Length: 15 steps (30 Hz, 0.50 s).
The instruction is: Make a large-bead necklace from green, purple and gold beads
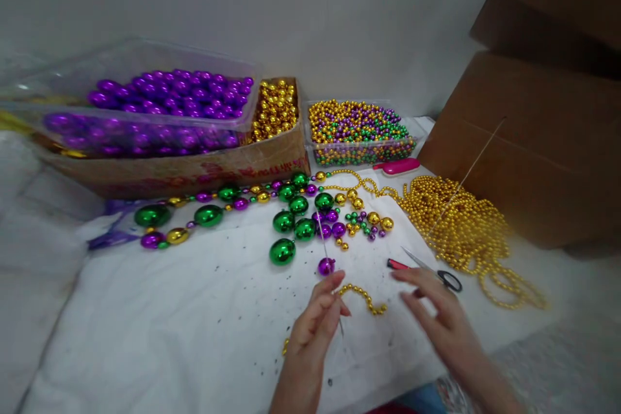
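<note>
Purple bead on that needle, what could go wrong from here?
The purple bead seems threaded on a thin needle pinched by the left hand; tilting it could let the bead slide off. Loose green balls lie close by and might roll away if bumped. The open right hand hovers right beside the scissors, so a careless reach might catch a finger on the blades.

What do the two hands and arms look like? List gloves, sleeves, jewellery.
Both are bare: the left hand and the right hand wear no gloves, and no ring, watch or bracelet shows. The forearms are uncovered to the picture's bottom edge, no sleeve in view. The right hand is blurred, so fine detail there is unclear.
</note>
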Tool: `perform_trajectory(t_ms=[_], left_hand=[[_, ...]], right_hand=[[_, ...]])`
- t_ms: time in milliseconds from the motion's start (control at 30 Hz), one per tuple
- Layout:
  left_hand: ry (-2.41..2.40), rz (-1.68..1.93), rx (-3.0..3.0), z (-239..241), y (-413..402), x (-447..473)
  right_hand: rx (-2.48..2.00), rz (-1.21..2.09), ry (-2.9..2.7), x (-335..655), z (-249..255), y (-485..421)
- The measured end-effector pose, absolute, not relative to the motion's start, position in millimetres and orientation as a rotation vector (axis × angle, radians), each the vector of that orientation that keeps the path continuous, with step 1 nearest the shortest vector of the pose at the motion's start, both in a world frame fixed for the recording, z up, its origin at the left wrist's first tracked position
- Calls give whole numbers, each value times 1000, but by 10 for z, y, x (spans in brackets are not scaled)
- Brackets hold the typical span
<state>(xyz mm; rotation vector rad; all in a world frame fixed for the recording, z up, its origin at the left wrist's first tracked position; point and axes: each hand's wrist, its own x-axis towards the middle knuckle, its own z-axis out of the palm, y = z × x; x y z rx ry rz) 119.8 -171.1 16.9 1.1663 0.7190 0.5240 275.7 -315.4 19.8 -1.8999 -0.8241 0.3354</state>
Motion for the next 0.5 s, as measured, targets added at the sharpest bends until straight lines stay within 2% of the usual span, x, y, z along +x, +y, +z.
perform_trajectory(t_ms=[67, 200, 333, 500], left_hand=[[662, 504, 1184, 135, -1715, 1237], [665, 540, 1165, 40, -1624, 1252], [653, 499, 1120, -32, -1559, 1337], [532, 369, 1197, -54, -1532, 1654]], right_hand=[[-1557, 771, -813, 2299, 173, -2763], [-1253, 1061, -507, 2046, 90, -2427], [-1306, 1081, -354, 2215, -38, -2521], [-1450, 765, -349, 2410, -154, -2684]])
